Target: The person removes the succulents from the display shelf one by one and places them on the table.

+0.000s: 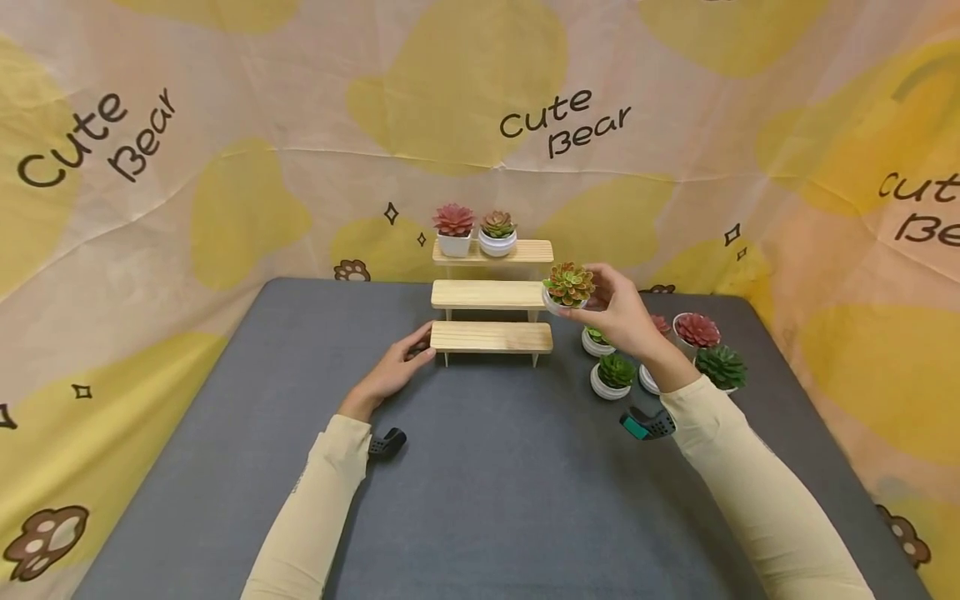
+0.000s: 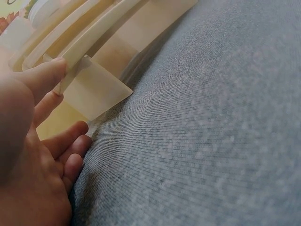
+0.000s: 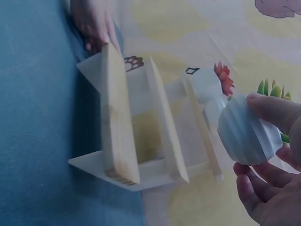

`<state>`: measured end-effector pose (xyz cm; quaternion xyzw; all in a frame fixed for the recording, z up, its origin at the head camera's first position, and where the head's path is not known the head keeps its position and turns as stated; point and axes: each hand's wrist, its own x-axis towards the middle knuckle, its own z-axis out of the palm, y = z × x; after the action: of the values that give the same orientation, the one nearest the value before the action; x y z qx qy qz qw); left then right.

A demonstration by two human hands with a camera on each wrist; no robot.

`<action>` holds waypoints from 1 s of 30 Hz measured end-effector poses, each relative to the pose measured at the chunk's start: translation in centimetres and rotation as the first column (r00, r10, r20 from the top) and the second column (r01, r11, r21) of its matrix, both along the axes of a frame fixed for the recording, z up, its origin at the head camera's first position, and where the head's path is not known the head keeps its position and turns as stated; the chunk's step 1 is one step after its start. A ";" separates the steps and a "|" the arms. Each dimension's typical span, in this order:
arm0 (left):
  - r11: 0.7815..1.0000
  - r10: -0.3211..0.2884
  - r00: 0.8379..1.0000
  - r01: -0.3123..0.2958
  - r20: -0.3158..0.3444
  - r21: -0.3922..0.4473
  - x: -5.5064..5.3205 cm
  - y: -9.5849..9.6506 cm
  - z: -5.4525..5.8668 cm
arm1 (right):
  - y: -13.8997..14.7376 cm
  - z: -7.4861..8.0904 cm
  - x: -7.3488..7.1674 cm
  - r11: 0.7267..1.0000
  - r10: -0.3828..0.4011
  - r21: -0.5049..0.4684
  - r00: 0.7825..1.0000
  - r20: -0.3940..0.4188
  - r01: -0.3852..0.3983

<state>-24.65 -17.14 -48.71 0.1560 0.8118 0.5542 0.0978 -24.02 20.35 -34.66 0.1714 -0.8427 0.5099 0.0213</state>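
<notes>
A three-step wooden display stand (image 1: 491, 337) with pale translucent side supports stands at the back of the table. At the left end of its lowest step, my left hand (image 1: 392, 372) pinches the board's corner between thumb and index finger; the other fingers (image 2: 74, 136) curl loosely beside the support. My right hand (image 1: 618, 312) grips the white ribbed pot of a potted succulent (image 1: 568, 286) with green, red-edged leaves. It is held upright off the right end of the middle step. On the top step sit a pink succulent (image 1: 453, 225) and a green-red succulent (image 1: 498, 232).
Right of the stand, several more potted succulents sit on the grey table (image 1: 480, 492), among them a green one (image 1: 616, 372), a dark red one (image 1: 697, 331) and a dark green one (image 1: 721, 367). My right forearm partly covers the group. A printed cloth (image 1: 420, 92) hangs behind the table.
</notes>
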 end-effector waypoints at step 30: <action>1.000 -0.011 0.999 0.011 0.034 -0.005 2.0 0.8 3.5 | 3.4 -3.1 4.9 0.997 0.083 -0.004 0.996 0.036 -0.083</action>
<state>-22.69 -16.37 -45.20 0.1508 0.8104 0.5543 0.1152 -19.13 23.74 -37.80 0.1969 -0.8345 0.5145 -0.0150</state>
